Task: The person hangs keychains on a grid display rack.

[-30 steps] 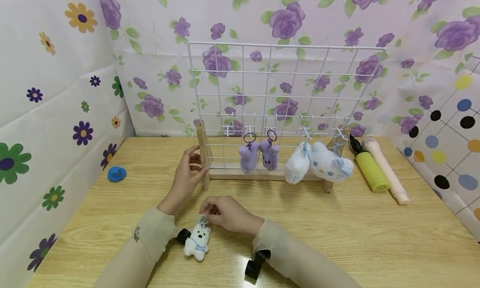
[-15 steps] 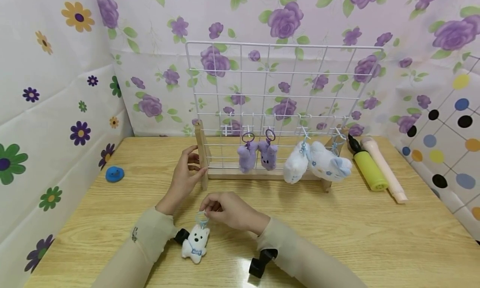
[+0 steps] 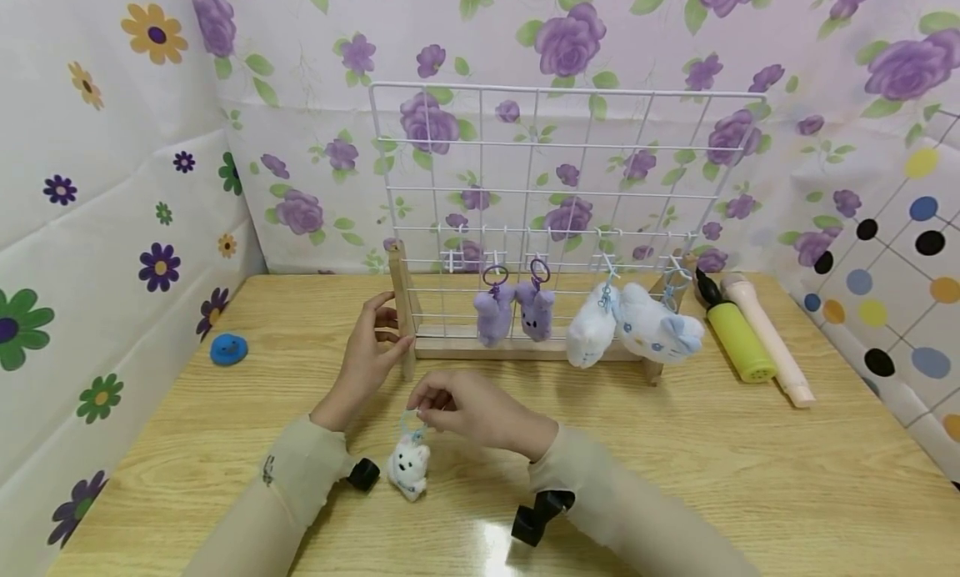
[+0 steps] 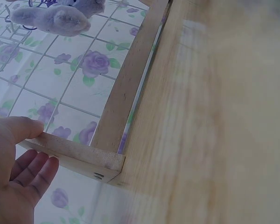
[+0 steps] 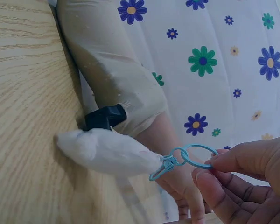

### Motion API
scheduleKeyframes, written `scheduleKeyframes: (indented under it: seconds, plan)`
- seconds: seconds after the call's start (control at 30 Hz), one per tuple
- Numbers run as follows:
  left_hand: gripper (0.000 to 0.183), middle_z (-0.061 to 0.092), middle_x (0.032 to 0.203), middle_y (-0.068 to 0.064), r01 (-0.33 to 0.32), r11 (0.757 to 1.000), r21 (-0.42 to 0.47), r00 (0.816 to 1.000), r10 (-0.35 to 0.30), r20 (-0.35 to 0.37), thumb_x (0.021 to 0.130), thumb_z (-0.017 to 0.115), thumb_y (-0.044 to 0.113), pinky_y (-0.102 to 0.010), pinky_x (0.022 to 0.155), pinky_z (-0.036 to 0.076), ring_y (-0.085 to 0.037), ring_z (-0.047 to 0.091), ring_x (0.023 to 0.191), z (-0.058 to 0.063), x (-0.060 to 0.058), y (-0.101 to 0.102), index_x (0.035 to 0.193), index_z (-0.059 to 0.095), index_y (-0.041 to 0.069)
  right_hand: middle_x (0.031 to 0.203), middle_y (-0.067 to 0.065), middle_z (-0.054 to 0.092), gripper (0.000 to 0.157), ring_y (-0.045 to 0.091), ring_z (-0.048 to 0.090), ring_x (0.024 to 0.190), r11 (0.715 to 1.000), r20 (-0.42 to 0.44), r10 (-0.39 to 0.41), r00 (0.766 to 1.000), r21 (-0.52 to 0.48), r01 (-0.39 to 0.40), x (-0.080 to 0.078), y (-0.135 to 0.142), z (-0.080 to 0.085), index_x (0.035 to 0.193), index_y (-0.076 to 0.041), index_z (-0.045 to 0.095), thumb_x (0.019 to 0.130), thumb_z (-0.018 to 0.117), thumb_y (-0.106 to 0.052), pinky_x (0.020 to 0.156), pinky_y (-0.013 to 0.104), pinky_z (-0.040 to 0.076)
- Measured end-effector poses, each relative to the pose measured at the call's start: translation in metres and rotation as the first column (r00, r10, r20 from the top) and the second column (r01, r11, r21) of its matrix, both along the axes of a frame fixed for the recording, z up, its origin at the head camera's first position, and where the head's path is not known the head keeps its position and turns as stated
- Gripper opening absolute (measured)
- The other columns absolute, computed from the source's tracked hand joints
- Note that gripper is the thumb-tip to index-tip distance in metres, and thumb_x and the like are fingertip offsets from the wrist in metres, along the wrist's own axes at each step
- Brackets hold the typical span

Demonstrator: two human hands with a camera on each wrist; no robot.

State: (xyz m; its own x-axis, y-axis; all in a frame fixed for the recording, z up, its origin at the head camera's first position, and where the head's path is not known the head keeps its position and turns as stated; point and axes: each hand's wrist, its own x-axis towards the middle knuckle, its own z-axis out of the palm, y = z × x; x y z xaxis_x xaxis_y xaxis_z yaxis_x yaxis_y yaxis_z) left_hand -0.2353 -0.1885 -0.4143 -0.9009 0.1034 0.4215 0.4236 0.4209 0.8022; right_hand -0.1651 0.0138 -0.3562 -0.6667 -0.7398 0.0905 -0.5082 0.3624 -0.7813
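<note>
My right hand [image 3: 480,412] pinches a light blue ring [image 5: 199,144] between thumb and fingers. From that ring hangs a small white plush bear keychain [image 3: 408,467] with a dark nose; its lowest part is close to the table in the right wrist view. My left hand [image 3: 367,339] grips the left wooden post [image 3: 402,302] of a white wire grid rack [image 3: 570,89], thumb on one side and fingers on the other. Two purple plush keychains [image 3: 536,313] hang on the rack's hooks, with two white plush keychains [image 3: 591,331] to their right.
A blue toy [image 3: 228,349] sits on the table [image 3: 247,444] at the left. To the right of the rack lie a yellow-green bottle [image 3: 741,343] and a pale pink tube [image 3: 780,352]. Patterned cloth hangs behind and on both sides.
My right hand has moved up and to the right, nearer the rack, and carries the white bear keychain along. The left hand stays on the post.
</note>
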Motion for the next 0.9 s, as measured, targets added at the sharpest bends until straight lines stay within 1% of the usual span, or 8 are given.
scheduleKeyframes:
  seconds: [0.13, 0.27, 0.33, 0.43, 0.53, 0.77, 0.9]
  plan:
    - [0.066, 0.053, 0.116, -0.024, -0.001, 1.000, 0.002, 1.000, 0.001, 0.004, 0.087, 0.066, -0.002, -0.025, 0.078, 0.052, -0.032, 0.055, 0.103, 0.000, 0.000, 0.000, 0.143, 0.031, 0.003, 0.089, 0.010, 0.069, 0.012, 0.001, 0.059, 0.073, 1.000, -0.052, 0.003, 0.999, -0.010, -0.003, -0.002, 0.003, 0.007, 0.103, -0.004, 0.066, 0.093, 0.060, -0.004, 0.070, 0.017, 0.053]
    - [0.067, 0.052, 0.116, -0.024, -0.001, 1.000, -0.006, 1.000, 0.001, -0.003, 0.087, 0.067, -0.002, -0.029, 0.079, 0.053, -0.032, 0.055, 0.103, -0.001, 0.000, -0.001, 0.143, 0.031, 0.002, 0.089, 0.008, 0.069, 0.011, 0.003, 0.060, 0.073, 1.000, -0.109, -0.011, 0.994, -0.011, 0.010, -0.005, 0.004, 0.015, 0.102, -0.004, 0.067, 0.092, 0.062, -0.004, 0.069, 0.015, 0.052]
    - [0.068, 0.052, 0.116, -0.024, -0.002, 1.000, -0.009, 1.000, 0.002, -0.008, 0.087, 0.067, -0.002, -0.031, 0.080, 0.053, -0.032, 0.055, 0.103, -0.001, 0.000, -0.001, 0.143, 0.030, 0.002, 0.089, 0.008, 0.070, 0.012, 0.004, 0.061, 0.074, 1.000, -0.123, -0.015, 0.992, -0.014, 0.013, -0.006, 0.005, 0.019, 0.102, -0.004, 0.068, 0.092, 0.062, -0.004, 0.069, 0.016, 0.052]
    - [0.069, 0.052, 0.116, -0.024, -0.003, 1.000, -0.007, 1.000, 0.003, -0.011, 0.086, 0.067, -0.002, -0.033, 0.081, 0.053, -0.032, 0.055, 0.104, -0.002, 0.000, -0.001, 0.144, 0.030, 0.003, 0.090, 0.010, 0.070, 0.013, 0.006, 0.062, 0.075, 1.000, -0.121, -0.014, 0.993, -0.019, 0.012, -0.008, 0.006, 0.025, 0.103, -0.003, 0.067, 0.092, 0.062, -0.004, 0.070, 0.017, 0.053]
    - [0.069, 0.053, 0.117, -0.024, -0.001, 1.000, 0.002, 1.000, 0.001, -0.014, 0.086, 0.068, -0.002, -0.031, 0.081, 0.053, -0.032, 0.055, 0.104, -0.002, 0.000, -0.001, 0.144, 0.030, 0.003, 0.090, 0.010, 0.070, 0.013, 0.006, 0.062, 0.076, 1.000, -0.131, -0.015, 0.991, -0.008, 0.014, -0.010, 0.008, 0.029, 0.104, -0.003, 0.067, 0.092, 0.062, -0.004, 0.070, 0.017, 0.054]
    - [0.069, 0.054, 0.115, -0.025, -0.002, 1.000, 0.007, 0.999, 0.003, -0.043, 0.084, 0.069, -0.004, -0.022, 0.077, 0.052, -0.033, 0.056, 0.101, -0.003, -0.001, -0.001, 0.142, 0.031, 0.001, 0.091, 0.008, 0.071, 0.013, 0.005, 0.062, 0.076, 0.999, -0.178, -0.022, 0.984, 0.039, 0.029, -0.015, 0.011, 0.040, 0.104, -0.005, 0.067, 0.093, 0.061, -0.005, 0.069, 0.013, 0.051]
    - [0.069, 0.054, 0.115, -0.026, -0.005, 1.000, 0.006, 0.999, 0.005, -0.046, 0.084, 0.069, -0.005, -0.021, 0.077, 0.052, -0.033, 0.056, 0.100, -0.004, -0.002, 0.000, 0.141, 0.032, 0.000, 0.091, 0.007, 0.071, 0.012, 0.007, 0.063, 0.077, 0.998, -0.192, -0.021, 0.981, 0.049, 0.031, -0.020, 0.014, 0.049, 0.103, -0.005, 0.067, 0.093, 0.061, -0.006, 0.068, 0.014, 0.051]
